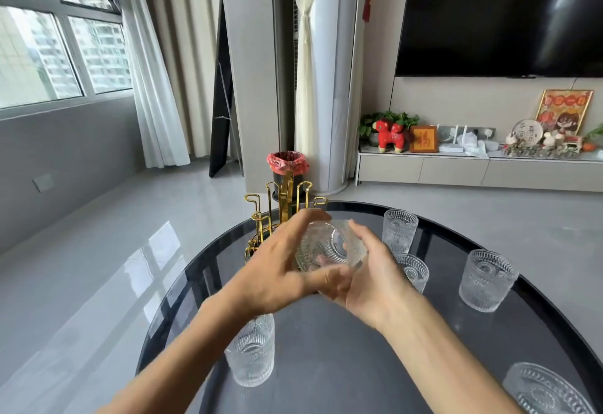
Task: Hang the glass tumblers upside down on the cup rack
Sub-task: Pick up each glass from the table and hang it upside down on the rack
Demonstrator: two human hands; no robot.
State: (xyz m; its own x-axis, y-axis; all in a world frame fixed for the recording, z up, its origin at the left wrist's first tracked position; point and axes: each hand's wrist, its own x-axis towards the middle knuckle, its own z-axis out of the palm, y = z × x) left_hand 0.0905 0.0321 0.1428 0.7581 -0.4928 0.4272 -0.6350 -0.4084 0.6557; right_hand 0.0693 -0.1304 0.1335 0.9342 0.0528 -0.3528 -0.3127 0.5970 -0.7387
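Observation:
I hold one ribbed glass tumbler [331, 245] between both hands above the dark glass table [326, 348], tilted with its base facing me. My left hand [277, 270] wraps its left side and my right hand [375, 276] cups its right side. The gold wire cup rack [280, 208] stands just behind the held tumbler at the table's far edge, partly hidden by my left hand; its visible pegs are bare. Several other tumblers stand upright on the table: one far back [400, 231], one behind my right hand [414, 271], one at right [487, 279], one under my left forearm [251, 351], one at the bottom right corner [545, 390].
A bin with a red liner [287, 165] stands on the floor beyond the rack. A tall white floor air conditioner [329, 87], curtains and a TV cabinet [473, 169] with ornaments line the far wall. Grey tiled floor surrounds the round table.

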